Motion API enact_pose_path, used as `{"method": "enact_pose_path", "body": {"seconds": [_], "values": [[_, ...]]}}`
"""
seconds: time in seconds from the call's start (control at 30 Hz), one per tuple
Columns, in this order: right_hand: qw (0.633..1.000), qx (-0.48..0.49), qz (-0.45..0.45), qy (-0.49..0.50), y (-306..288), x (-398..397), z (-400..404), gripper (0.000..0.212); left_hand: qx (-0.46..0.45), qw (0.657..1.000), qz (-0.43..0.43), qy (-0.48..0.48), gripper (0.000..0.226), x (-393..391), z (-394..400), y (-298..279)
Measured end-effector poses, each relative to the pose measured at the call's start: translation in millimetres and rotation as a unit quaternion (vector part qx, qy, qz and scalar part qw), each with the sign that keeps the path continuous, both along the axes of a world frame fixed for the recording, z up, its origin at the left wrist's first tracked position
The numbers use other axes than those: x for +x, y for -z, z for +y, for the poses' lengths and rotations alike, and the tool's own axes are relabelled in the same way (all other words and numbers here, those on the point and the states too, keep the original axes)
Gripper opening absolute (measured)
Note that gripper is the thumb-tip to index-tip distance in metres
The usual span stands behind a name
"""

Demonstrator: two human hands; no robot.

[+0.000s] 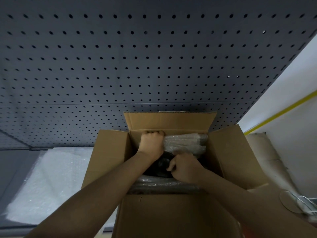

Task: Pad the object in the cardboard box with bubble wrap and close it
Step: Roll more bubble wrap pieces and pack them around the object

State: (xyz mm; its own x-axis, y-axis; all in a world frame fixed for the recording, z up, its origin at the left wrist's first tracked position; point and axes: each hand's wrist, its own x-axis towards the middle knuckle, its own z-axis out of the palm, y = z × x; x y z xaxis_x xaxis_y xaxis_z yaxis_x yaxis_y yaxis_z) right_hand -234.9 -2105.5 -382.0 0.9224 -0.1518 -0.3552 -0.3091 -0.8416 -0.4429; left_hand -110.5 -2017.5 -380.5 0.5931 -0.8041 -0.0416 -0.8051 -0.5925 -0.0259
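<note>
Inside the cardboard box point(109, 157), flaps open: my left hand point(151, 143) curls onto the bubble wrap point(185, 143); my right hand point(185, 167) grips the black object point(157, 169). Spare wrap sheet point(44, 182) left of box; pegboard point(137, 57) behind.

**What the bench carries**

We see a dark grey bench point(18, 169) running under a perforated back panel point(137, 57) of the same colour. On it, towards the middle and right, stands an open cardboard box point(109, 152) with all four flaps spread outward; its far flap leans up against the panel. Just beside the box, on the left part of the bench, lies a loose sheet of bubble wrap point(48, 182), reaching from near the back edge towards the front edge. At the right end we make out a pale flat pad point(264, 152) and, nearer the front right corner, a round disc point(288, 200) with white cords point(307, 203) beside it.
</note>
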Motion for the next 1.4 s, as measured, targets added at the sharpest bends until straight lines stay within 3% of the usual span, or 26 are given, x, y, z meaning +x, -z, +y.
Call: {"method": "enact_pose_path", "body": {"seconds": [0.1, 0.27, 0.43, 0.53, 0.63, 0.73, 0.87, 1.03, 1.27, 1.4], "values": [[0.999, -0.037, -0.016, -0.023, -2.9, 0.8, -5.6, 0.021, 0.011, 1.000, -0.003, 0.013, 0.026, 3.6, 1.7, -0.3], [0.998, -0.060, -0.011, -0.013, 4.3, 8.3, -0.4, 0.046, 0.089, 0.995, 0.020, 0.028, 0.023, 2.5, -3.5, 6.9], [0.993, -0.111, -0.019, -0.022, 5.1, 13.8, -5.8, 0.035, 0.119, 0.986, 0.079, 0.085, 0.019, 26.3, 1.4, -11.5], [0.978, -0.177, -0.105, -0.032, -0.7, 10.7, -11.6, 0.020, 0.120, 0.978, 0.156, 0.067, 0.027, 32.9, 13.8, -13.7], [0.961, -0.213, -0.175, -0.015, -0.5, 8.2, -21.8, 0.036, 0.080, 0.969, 0.233, 0.035, 0.052, 32.5, 22.5, -18.1], [0.977, -0.176, -0.124, -0.013, -2.1, 13.0, -31.8, 0.041, 0.033, 0.966, 0.257, 0.014, 0.059, 32.7, 28.5, -15.3], [0.984, -0.170, -0.053, -0.005, -2.4, 27.1, -35.3, 0.037, -0.006, 0.971, 0.237, 0.007, 0.045, 37.1, 30.7, 5.0], [0.986, -0.164, -0.002, 0.013, 3.5, 43.1, -33.9, 0.026, -0.010, 0.972, 0.237, -0.001, 0.036, 35.3, 26.2, 13.8], [0.987, -0.143, 0.063, 0.024, 12.7, 50.6, -29.7, 0.029, 0.005, 0.966, 0.257, -0.019, 0.028, 27.1, 18.0, 23.4], [0.993, -0.076, 0.067, 0.062, 6.1, 46.6, -37.6, 0.033, 0.019, 0.961, 0.273, -0.030, 0.032, 29.6, 19.9, 18.3]]}}
